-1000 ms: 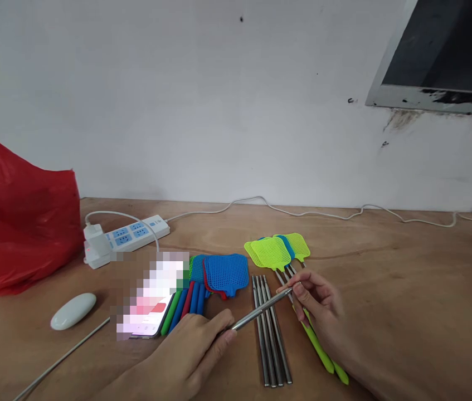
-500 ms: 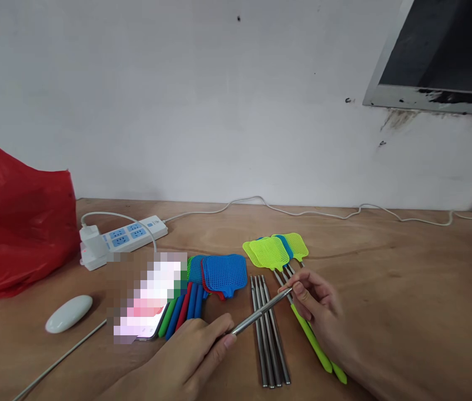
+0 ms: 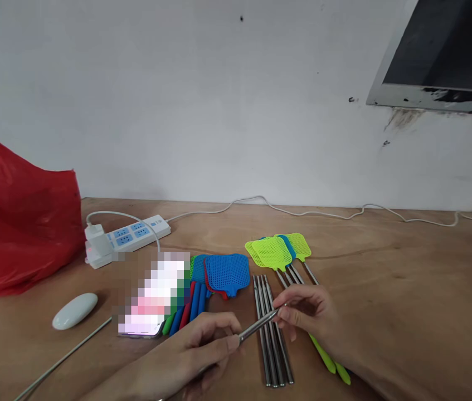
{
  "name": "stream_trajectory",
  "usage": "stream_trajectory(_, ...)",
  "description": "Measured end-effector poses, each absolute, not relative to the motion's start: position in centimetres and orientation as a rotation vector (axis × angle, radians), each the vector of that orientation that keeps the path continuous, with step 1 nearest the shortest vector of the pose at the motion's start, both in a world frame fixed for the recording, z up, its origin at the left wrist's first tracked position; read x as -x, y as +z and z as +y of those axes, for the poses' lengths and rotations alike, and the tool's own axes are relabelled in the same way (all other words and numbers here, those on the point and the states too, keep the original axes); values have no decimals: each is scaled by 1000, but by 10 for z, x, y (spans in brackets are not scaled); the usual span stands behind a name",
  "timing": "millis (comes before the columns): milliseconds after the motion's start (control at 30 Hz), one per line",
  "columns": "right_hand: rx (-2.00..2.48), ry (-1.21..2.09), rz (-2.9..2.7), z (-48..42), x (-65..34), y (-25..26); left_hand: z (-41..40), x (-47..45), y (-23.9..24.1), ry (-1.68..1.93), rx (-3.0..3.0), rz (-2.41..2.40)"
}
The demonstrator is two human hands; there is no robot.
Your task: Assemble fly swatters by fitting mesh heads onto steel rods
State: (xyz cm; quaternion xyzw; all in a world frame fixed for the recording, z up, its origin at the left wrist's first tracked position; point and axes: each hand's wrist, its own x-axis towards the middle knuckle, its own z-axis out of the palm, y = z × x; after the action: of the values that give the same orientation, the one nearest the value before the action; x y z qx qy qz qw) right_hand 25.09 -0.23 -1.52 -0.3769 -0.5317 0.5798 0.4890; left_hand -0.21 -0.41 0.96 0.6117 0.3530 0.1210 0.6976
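A shiny metal rod (image 3: pixel 258 326) slants between my two hands over the table. My left hand (image 3: pixel 202 353) is closed around its lower left part, and that end is mostly hidden. The fingertips of my right hand (image 3: pixel 309 314) pinch its upper right end. Several similar metal rods (image 3: pixel 275 356) lie side by side beneath. Yellow-green fly swatters (image 3: pixel 272 253), one blue head among them, lie behind my right hand, their handles (image 3: pixel 323 356) partly covered by it. Left of the rods are loose blue swatter heads (image 3: pixel 227 273) and coloured handle grips (image 3: pixel 194 301).
A lit phone (image 3: pixel 152 301), partly pixelated, lies beside the grips. Behind it is a white power strip (image 3: pixel 135 239) with a plugged-in charger. A red plastic bag (image 3: pixel 22 234) and a white oval object (image 3: pixel 74 311) are at left. A cable (image 3: pixel 315 213) runs along the wall.
Both hands have come closer together and slightly lower, so less of the rod shows between them. My right hand moved down and left, and the view shifted slightly.
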Motion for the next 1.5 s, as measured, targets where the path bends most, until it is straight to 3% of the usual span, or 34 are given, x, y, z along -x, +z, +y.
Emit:
stream_trajectory(800,947,1118,-1239,-4,-250,-15,-1,-8,6,327,-1181,697)
stream_trajectory(1033,930,944,-915,20,-268,-13,-3,3,7,357,-1104,809)
stream_trajectory(1500,1004,985,-881,16,-262,-13,-3,8,-5,383,-1143,944)
